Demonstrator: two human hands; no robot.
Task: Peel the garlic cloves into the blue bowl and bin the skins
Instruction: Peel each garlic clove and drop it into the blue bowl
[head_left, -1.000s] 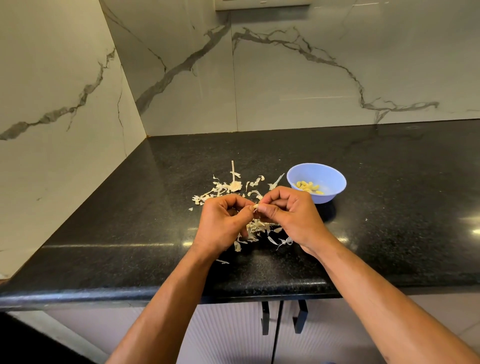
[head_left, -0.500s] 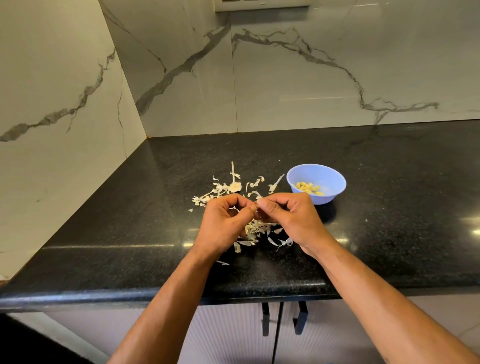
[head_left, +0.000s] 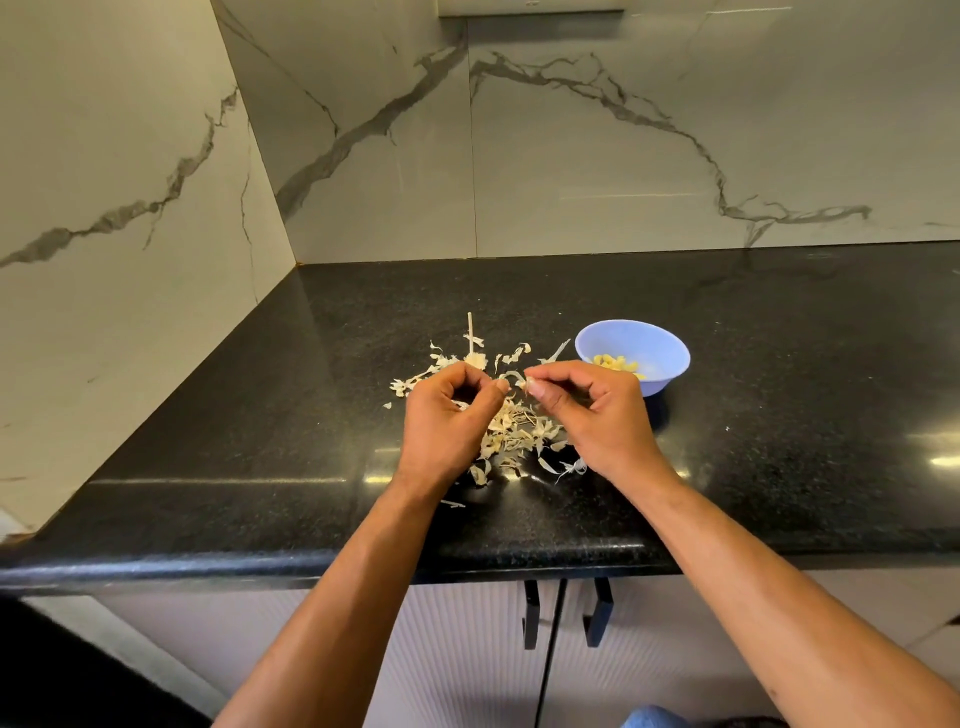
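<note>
While left hand (head_left: 445, 415) curls empty, right hand (head_left: 597, 410) pinches skin (head_left: 521, 383) — bowl (head_left: 655, 347) beside.

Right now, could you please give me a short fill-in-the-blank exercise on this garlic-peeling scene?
1. The peeled cloves lie in the ____ bowl.
2. The loose skins lie on the ____ countertop.
3. The bowl stands nearer the ____ hand than the left hand.

Missing words: blue; black; right
</note>
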